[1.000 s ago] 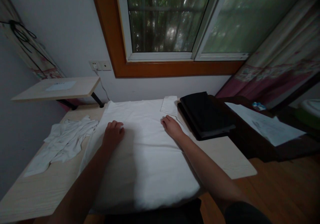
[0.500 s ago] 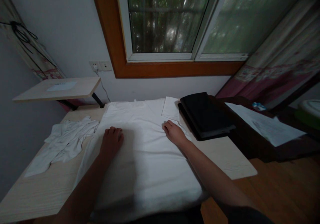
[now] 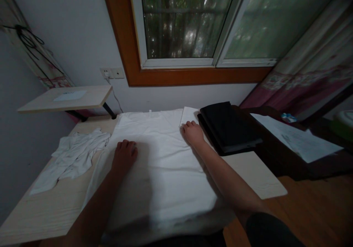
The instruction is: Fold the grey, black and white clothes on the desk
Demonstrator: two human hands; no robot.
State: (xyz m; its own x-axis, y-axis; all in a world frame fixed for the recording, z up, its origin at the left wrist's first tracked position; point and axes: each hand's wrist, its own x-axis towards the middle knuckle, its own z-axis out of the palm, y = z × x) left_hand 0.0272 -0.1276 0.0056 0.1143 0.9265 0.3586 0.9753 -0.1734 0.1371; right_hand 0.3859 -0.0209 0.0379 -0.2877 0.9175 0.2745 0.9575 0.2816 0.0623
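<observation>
A large white garment, probably a shirt with a small tag at its far edge, is spread over the table in front of me. My left hand rests on its left side, palm down with loosely bent fingers and nothing in them. On the right side, my right hand lies palm down at the near edge of a flat, sleeve-like white part. Its fingers are extended and slightly bent, pressing on the fabric. Wrinkles run across the cloth between both hands, and its near edge hangs toward my body.
Crumpled white clothing lies on the left of the pale wooden table, below a raised shelf. Dark folded items are stacked at the right. Beyond them, papers lie on a dark surface. A window stands behind the table.
My right hand has moved slightly forward and right, from the cloth up to the sleeve-like part, and its fingers have straightened out of a pinch. The left hand stays in place.
</observation>
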